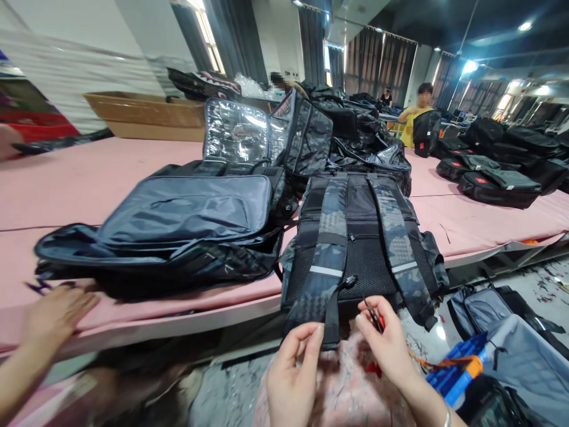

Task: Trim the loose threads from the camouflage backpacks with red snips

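A black and grey camouflage backpack [367, 255] lies in front of me with its padded shoulder straps facing up. My left hand [296, 370] is closed at the lower end of a black webbing strap [332, 320] that hangs from one shoulder strap. The fingertips pinch at its edge. Right of it, my right hand [386, 344] is closed around small thread snips [379, 321] with red on them, mostly hidden by the fingers. The snips are near the backpack's bottom edge, apart from the webbing.
On the pink table [57, 184], an open backpack [186, 213] lies to the left, by another person's hand [57, 314]. More bags pile behind, near a cardboard box [151, 115]. A co-worker [415, 118] stands farther back. Bags and a blue plastic item [460, 367] are low at right.
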Action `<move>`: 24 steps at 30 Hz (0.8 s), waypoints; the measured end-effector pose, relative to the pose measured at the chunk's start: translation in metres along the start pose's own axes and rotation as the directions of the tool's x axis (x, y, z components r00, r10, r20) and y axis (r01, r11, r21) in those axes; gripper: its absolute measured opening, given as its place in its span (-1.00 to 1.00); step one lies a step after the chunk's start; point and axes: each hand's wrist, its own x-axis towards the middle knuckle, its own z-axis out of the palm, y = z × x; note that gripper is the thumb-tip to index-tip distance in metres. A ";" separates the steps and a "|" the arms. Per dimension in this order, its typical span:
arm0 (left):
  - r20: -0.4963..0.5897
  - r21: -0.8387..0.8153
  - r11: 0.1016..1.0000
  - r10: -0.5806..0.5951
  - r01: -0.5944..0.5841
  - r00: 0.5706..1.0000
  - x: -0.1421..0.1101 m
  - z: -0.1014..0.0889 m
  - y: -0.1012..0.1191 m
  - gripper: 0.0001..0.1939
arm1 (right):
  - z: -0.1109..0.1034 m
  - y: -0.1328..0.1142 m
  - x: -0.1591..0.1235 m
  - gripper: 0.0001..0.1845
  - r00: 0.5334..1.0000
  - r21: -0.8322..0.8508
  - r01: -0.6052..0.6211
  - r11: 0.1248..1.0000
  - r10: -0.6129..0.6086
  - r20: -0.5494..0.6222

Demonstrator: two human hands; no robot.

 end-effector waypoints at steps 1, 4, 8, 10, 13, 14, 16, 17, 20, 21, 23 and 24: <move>-0.012 0.018 1.000 0.010 -0.010 1.000 0.000 0.001 -0.001 -0.68 | 0.001 0.001 -0.005 -0.77 0.999 -0.002 -0.022 1.000 0.022 0.037; -0.004 0.097 0.992 0.084 -0.083 0.996 -0.001 0.005 -0.006 -0.69 | 0.008 0.002 -0.013 -0.82 0.988 0.015 -0.078 0.997 0.075 0.138; 0.051 0.207 0.952 0.220 -0.226 0.974 -0.001 0.004 -0.015 -0.76 | 0.021 0.005 -0.011 -0.91 0.986 0.030 -0.110 0.993 0.106 0.130; 0.074 0.232 0.927 0.285 -0.295 0.956 0.001 0.002 -0.016 -0.79 | 0.024 0.009 -0.010 -0.94 0.986 -0.030 -0.115 0.993 0.118 0.116; 0.220 0.197 0.943 0.224 -0.268 0.949 0.009 0.001 -0.010 -0.79 | 0.022 0.015 -0.010 -0.92 0.983 -0.138 -0.109 0.984 0.127 0.130; 0.275 0.167 0.965 0.153 -0.204 0.949 0.012 0.001 -0.008 -0.78 | 0.021 0.017 -0.010 -0.93 0.982 -0.146 -0.101 0.984 0.122 0.142; 0.339 0.098 0.995 -0.001 -0.035 0.941 0.018 0.002 -0.003 -0.74 | 0.018 0.020 -0.013 -0.95 0.982 -0.131 -0.078 0.988 0.099 0.163; 0.343 0.059 0.997 -0.062 0.045 0.937 0.020 0.003 -0.001 -0.72 | 0.016 0.020 -0.014 -0.93 0.981 -0.121 -0.066 0.990 0.087 0.174; 0.311 -0.068 0.976 -0.176 0.207 0.934 0.022 0.006 0.001 -0.65 | 0.007 0.020 -0.020 -0.80 0.984 -0.089 -0.035 0.995 0.050 0.170; 0.310 -0.102 0.965 -0.202 0.244 0.929 0.021 0.007 0.001 -0.64 | 0.002 0.019 -0.021 -0.80 0.987 -0.095 -0.020 0.995 0.034 0.155; 0.323 -0.136 0.946 -0.238 0.293 0.916 0.020 0.008 0.001 -0.63 | -0.010 0.015 -0.021 -0.83 0.992 -0.176 0.032 0.984 -0.010 0.129; 0.330 -0.136 0.942 -0.248 0.306 0.911 0.019 0.009 0.001 -0.63 | -0.016 0.011 -0.020 -0.85 0.990 -0.246 0.066 0.967 -0.034 0.135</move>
